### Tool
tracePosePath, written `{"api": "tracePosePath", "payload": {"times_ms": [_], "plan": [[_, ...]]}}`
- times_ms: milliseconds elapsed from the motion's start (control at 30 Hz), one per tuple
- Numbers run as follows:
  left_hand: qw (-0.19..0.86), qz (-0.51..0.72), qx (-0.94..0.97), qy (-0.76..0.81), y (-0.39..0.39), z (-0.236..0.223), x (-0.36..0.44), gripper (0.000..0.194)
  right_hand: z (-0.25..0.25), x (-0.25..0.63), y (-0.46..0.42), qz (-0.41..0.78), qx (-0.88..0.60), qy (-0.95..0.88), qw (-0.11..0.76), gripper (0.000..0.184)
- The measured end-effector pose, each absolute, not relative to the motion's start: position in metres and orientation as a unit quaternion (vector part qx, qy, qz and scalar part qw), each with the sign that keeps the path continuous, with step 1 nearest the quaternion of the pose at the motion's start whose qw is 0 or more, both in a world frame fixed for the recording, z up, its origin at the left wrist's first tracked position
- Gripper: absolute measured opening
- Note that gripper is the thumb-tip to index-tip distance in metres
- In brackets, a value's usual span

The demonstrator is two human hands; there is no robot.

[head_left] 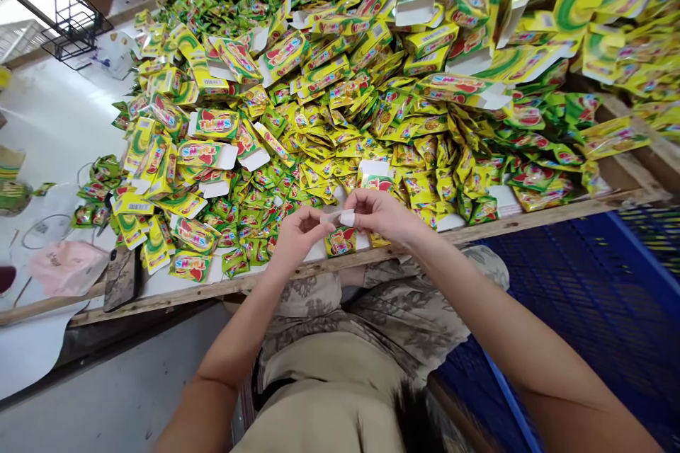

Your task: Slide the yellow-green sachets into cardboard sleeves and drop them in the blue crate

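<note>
At the table's front edge, my left hand [302, 232] and my right hand [385, 216] meet over a small yellow-green candy box [341, 243] with a watermelon print. Their thumbs and fingers pinch its white upper end from both sides. Something white [347, 218] covers the tip of my right thumb; whether it is tape or card I cannot tell. Behind my right fingers stands another candy box [376, 173], its white flap up. Small yellow candy packets [319, 173] and green packets [255, 219] lie around the hands.
Printed boxes [212, 124], many with flaps open, are heaped over the packets. A phone [122, 277] and a pink bag [68, 267] lie at the left. A wooden rim [223, 288] edges the table. Blue crates [574, 297] stand at the right, a black wire rack [74, 25] at the far left.
</note>
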State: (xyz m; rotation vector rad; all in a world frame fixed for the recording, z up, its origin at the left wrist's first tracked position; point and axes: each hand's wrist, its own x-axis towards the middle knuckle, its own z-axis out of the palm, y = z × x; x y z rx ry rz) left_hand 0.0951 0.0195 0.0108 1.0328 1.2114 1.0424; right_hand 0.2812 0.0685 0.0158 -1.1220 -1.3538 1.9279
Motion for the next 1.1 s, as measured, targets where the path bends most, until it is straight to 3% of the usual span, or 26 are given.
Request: {"api": "tracePosePath", "payload": {"times_ms": [233,367,633,800,933,1100], "plan": [[0.497,0.48,0.504,0.518,0.0,-0.002,0.097,0.032,0.009,0.292,0.057,0.533,-0.395,-0.665,0.345,0.022],[0.49,0.49,0.489,0.53,-0.001,-0.002,0.102,0.032,0.008,0.296,0.054,0.475,-0.372,-0.717,0.349,0.011],[0.409,0.518,0.558,0.503,-0.001,-0.014,0.101,0.017,-0.001,0.3,0.054,0.323,-0.31,-0.817,0.363,0.016],[0.312,0.513,0.641,0.478,0.001,-0.016,0.095,0.011,-0.007,0.301,0.051,0.382,-0.31,-0.79,0.366,0.011],[0.318,0.499,0.661,0.461,0.0,-0.007,0.093,0.019,-0.003,0.297,0.049,0.473,-0.342,-0.732,0.352,0.017],[0.354,0.479,0.623,0.507,0.003,0.004,0.099,0.017,0.003,0.294,0.046,0.379,-0.368,-0.78,0.334,0.009]]}}
